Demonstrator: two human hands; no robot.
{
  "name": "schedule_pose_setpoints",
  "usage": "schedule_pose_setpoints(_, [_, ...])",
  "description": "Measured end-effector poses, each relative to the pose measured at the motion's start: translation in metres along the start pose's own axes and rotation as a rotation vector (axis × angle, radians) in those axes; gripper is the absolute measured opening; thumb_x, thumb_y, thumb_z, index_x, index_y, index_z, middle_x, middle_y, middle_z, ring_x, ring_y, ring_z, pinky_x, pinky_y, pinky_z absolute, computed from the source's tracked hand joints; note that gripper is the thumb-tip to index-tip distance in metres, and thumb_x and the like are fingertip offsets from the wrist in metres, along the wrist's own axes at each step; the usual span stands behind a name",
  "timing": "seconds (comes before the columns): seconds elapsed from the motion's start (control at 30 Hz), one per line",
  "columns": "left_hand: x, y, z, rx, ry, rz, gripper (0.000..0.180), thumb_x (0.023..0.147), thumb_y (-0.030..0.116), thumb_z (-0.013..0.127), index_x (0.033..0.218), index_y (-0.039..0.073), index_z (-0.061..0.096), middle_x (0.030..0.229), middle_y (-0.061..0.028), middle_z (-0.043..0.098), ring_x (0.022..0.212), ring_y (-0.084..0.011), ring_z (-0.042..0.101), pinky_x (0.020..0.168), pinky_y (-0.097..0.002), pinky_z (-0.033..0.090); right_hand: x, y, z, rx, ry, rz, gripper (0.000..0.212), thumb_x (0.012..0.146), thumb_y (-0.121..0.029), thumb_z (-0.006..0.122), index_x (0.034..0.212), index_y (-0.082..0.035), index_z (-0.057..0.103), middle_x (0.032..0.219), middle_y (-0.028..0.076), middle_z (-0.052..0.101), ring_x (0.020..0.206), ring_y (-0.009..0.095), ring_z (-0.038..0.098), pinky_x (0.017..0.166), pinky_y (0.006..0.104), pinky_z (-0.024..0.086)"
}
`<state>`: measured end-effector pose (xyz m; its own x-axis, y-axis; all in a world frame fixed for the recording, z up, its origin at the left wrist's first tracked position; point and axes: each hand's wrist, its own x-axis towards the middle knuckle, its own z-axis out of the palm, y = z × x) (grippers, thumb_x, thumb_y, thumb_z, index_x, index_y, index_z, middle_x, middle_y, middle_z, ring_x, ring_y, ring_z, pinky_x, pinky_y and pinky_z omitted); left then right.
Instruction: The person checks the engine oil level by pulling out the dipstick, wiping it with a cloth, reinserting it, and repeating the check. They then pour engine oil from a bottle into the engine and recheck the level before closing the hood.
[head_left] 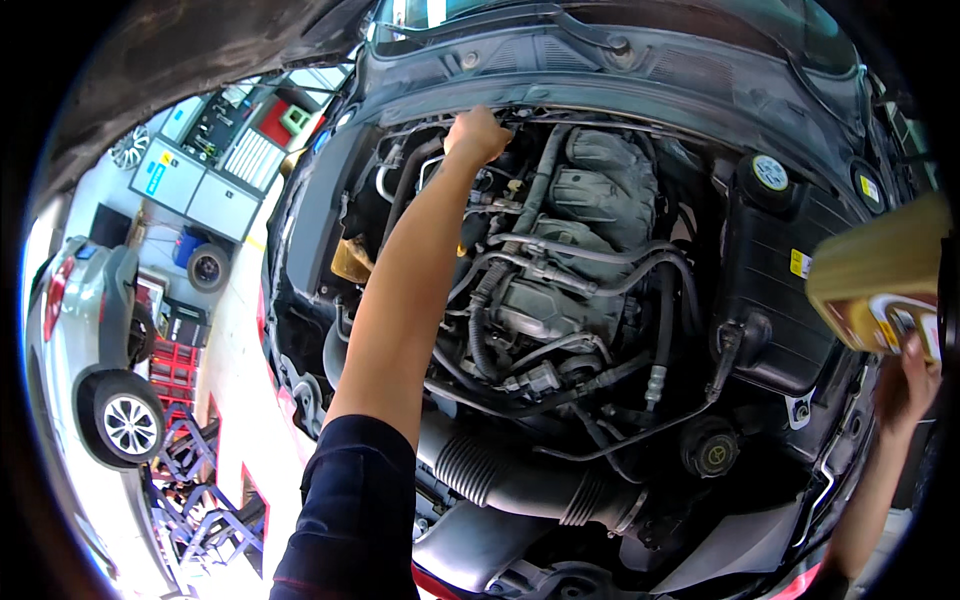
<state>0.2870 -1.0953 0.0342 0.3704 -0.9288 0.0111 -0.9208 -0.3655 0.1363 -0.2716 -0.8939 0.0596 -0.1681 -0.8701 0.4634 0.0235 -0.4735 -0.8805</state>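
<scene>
My left arm reaches across the open engine bay, and my left hand (478, 136) is closed in a fist at its far edge, by the hoses below the cowl. What it grips, if anything, is hidden under the fingers. Off to the right, my right hand (908, 388) holds a gold plastic jug (875, 275) with a printed label, tilted over the bay's right side. The picture's rim cuts off part of the jug. Between my arms lies the engine (570, 270) with its grey ribbed intake and bent hoses.
A black reservoir (765, 290) with a round cap stands right of the engine. A dark filler cap (709, 447) and a ribbed air duct (500, 480) sit nearer me. Leftward are a silver car (90, 380), a loose tyre (208, 268) and workshop cabinets (190, 185).
</scene>
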Motion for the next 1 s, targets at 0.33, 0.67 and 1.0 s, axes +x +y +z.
schedule_pose_setpoints(0.33, [0.02,0.032,0.005,0.331,-0.159,-0.049,0.034,0.067,0.007,0.056,0.099,0.005,0.064,0.11,-0.0175,0.059,0.103,-0.0326,0.057,0.081,-0.0363,0.048,-0.062,0.019,-0.131,-0.044,0.207,0.153,0.041,0.074,-0.009,0.067,0.11,0.001,0.05,0.099,0.008,0.057,0.09,0.017,0.055,0.085,0.0294,0.041])
schedule_pose_setpoints(0.67, [0.019,0.019,-0.002,0.584,-0.196,0.471,0.043,0.074,0.003,0.054,0.115,0.018,0.054,0.111,-0.0092,0.059,0.101,-0.0309,0.056,0.077,-0.0411,0.049,-0.094,0.027,-0.154,-0.037,0.287,0.216,0.041,0.074,-0.008,0.065,0.11,0.002,0.05,0.1,0.01,0.057,0.089,0.02,0.056,0.084,0.0314,0.042])
schedule_pose_setpoints(1.0, [0.006,0.001,-0.006,0.411,-0.013,0.483,0.033,0.082,0.031,0.059,0.109,0.011,0.058,0.108,-0.0087,0.06,0.103,-0.0277,0.056,0.078,-0.0412,0.048,-0.09,0.025,-0.145,-0.027,0.307,0.234,0.041,0.073,-0.007,0.064,0.11,0.002,0.05,0.101,0.012,0.057,0.089,0.022,0.056,0.084,0.0333,0.044])
